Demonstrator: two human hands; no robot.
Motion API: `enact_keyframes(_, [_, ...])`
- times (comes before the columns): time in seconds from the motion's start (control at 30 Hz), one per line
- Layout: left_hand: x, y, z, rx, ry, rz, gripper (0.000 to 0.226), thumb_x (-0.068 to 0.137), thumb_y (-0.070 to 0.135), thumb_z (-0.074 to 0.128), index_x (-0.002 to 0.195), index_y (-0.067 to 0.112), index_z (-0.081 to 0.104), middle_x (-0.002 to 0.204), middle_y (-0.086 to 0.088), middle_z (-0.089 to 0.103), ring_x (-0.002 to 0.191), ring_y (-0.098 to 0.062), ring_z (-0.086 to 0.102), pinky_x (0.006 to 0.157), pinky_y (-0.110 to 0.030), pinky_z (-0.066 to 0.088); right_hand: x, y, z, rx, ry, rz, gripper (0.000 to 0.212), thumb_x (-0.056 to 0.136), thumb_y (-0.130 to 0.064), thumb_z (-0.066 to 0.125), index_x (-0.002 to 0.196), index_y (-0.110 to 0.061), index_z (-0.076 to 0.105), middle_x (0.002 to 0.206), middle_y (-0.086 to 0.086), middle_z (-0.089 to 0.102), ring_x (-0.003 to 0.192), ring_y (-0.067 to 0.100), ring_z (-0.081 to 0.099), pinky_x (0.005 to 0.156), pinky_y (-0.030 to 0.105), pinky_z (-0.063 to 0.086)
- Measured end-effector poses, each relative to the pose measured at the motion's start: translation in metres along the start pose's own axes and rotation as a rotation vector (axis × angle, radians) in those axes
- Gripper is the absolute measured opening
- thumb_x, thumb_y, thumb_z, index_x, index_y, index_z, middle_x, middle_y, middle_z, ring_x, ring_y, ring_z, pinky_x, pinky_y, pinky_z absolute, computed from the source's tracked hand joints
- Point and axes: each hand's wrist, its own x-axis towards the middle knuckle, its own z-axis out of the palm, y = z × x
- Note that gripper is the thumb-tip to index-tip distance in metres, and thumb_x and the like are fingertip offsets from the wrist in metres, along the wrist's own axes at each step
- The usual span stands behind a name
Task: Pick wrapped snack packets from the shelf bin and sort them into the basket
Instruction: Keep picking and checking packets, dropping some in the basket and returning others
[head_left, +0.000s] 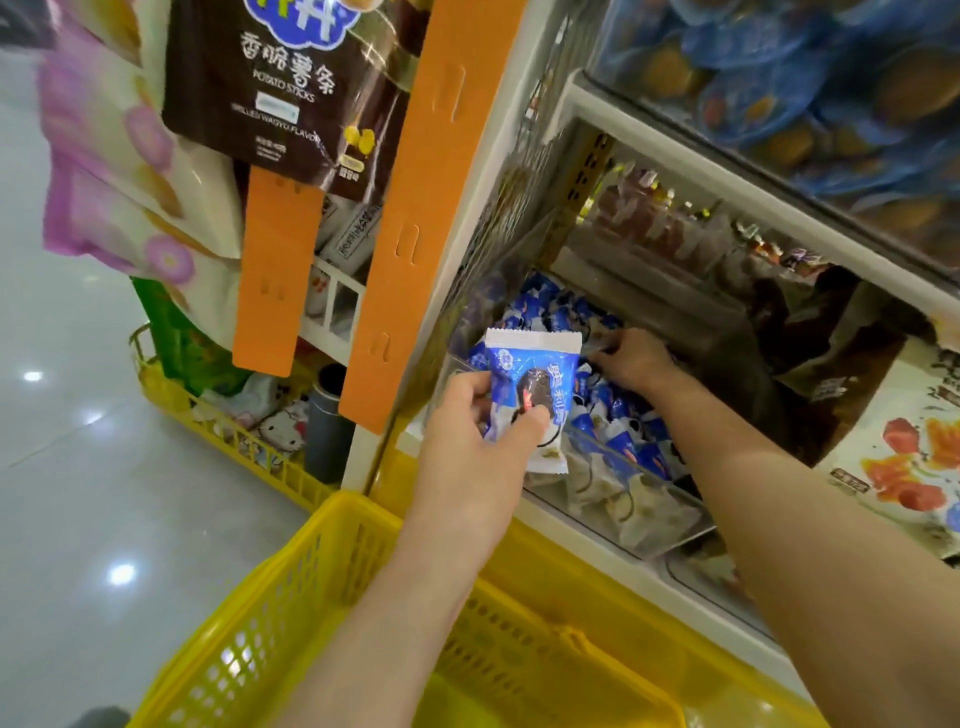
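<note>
My left hand (475, 436) holds a blue and white wrapped snack packet (537, 382) upright, pinched between thumb and fingers, just in front of the clear shelf bin (670, 525). The bin is filled with several more blue and white packets (618, 421). My right hand (631, 358) reaches deep into the bin, fingers curled on a packet among the pile; which one is hard to tell. A yellow plastic basket (332, 587) sits below my arms, directly under the left forearm, its inside mostly hidden.
Orange hanging strips (410, 218) and hung snack bags (270, 83) stand left of the bin. A second yellow basket (218, 421) with goods sits on the floor at left. Shelves above hold blue packaged goods (810, 88); a neighbouring bin (904, 447) lies right.
</note>
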Motion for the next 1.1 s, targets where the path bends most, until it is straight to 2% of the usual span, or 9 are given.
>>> enact_keyframes(0.2, [0.001,-0.002,-0.001,0.008,0.002,0.015,0.024,0.087,0.021,0.061,0.094,0.038,0.047,0.105,0.011,0.060,0.091,0.000,0.059,0.060,-0.008,0.050,0.002,-0.001,-0.002,0.083,-0.087,0.069,0.030,0.085,-0.024,0.066,0.104,-0.003,0.061,0.106,0.020,0.062,0.100,0.033,0.060,0.090,0.041,0.050])
enact_keyframes(0.3, [0.001,-0.003,-0.001,-0.022,0.008,-0.014,0.023,0.088,0.020,0.060,0.089,0.038,0.046,0.103,0.010,0.060,0.091,-0.004,0.062,0.064,-0.016,0.053,-0.002,-0.002,-0.002,0.092,-0.051,0.072,0.024,0.085,-0.023,0.065,0.071,-0.007,0.054,0.079,0.015,0.057,0.083,0.029,0.057,0.084,0.044,0.051])
enact_keyframes(0.4, [0.002,0.000,0.003,-0.099,0.025,-0.081,0.019,0.090,0.017,0.057,0.092,0.033,0.048,0.095,0.007,0.062,0.084,-0.009,0.064,0.059,-0.022,0.052,-0.012,-0.003,-0.006,0.144,0.151,0.060,0.028,0.088,-0.025,0.060,0.096,0.002,0.059,0.098,0.022,0.063,0.086,0.032,0.059,0.070,0.036,0.045])
enact_keyframes(0.53, [0.001,0.006,0.004,-0.243,0.030,-0.225,0.007,0.092,0.019,0.055,0.096,0.024,0.053,0.097,-0.001,0.063,0.078,-0.016,0.066,0.057,-0.026,0.056,-0.043,-0.016,-0.026,0.386,0.322,-0.012,0.030,0.090,-0.028,0.057,0.107,-0.003,0.060,0.101,0.014,0.064,0.091,0.026,0.061,0.072,0.033,0.046])
enact_keyframes(0.63, [-0.005,0.013,0.003,-0.338,-0.023,-0.289,0.031,0.092,0.030,0.051,0.119,0.013,0.052,0.109,-0.011,0.064,0.092,-0.028,0.066,0.077,-0.042,0.054,-0.092,-0.028,-0.040,0.734,0.277,-0.147,0.034,0.088,-0.031,0.061,0.116,-0.011,0.059,0.108,0.001,0.066,0.096,0.013,0.062,0.083,0.027,0.049])
enact_keyframes(0.7, [-0.009,0.015,0.002,-0.352,-0.052,-0.280,0.040,0.090,0.040,0.050,0.120,0.014,0.052,0.108,-0.010,0.066,0.090,-0.026,0.067,0.082,-0.045,0.053,-0.129,-0.028,-0.045,0.890,0.145,-0.241,0.024,0.087,-0.030,0.063,0.108,-0.019,0.061,0.095,-0.008,0.071,0.088,0.005,0.067,0.074,0.016,0.051])
enact_keyframes(0.77, [-0.014,0.014,0.002,-0.334,-0.116,-0.243,0.044,0.087,0.048,0.048,0.119,0.019,0.055,0.104,-0.006,0.069,0.087,-0.022,0.069,0.081,-0.044,0.054,-0.160,-0.026,-0.046,0.934,-0.015,-0.305,0.019,0.085,-0.028,0.065,0.103,-0.024,0.060,0.081,-0.014,0.073,0.077,-0.003,0.067,0.065,0.010,0.050])
enact_keyframes(0.9, [-0.027,0.012,0.003,-0.320,-0.271,-0.230,0.051,0.077,0.044,0.057,0.123,0.021,0.057,0.109,-0.002,0.070,0.098,-0.018,0.068,0.087,-0.039,0.053,-0.195,-0.021,-0.030,0.817,-0.198,-0.322,0.034,0.080,-0.030,0.070,0.111,-0.024,0.056,0.092,-0.004,0.072,0.082,0.004,0.068,0.066,0.015,0.052])
enact_keyframes(1.1, [-0.035,0.011,-0.002,-0.325,-0.219,-0.280,0.041,0.078,0.023,0.064,0.118,0.019,0.060,0.099,-0.003,0.073,0.083,-0.015,0.071,0.057,-0.025,0.055,-0.200,-0.017,-0.026,0.707,-0.004,-0.292,0.014,0.091,-0.031,0.055,0.104,-0.031,0.059,0.094,-0.016,0.064,0.084,0.000,0.062,0.070,0.015,0.050])
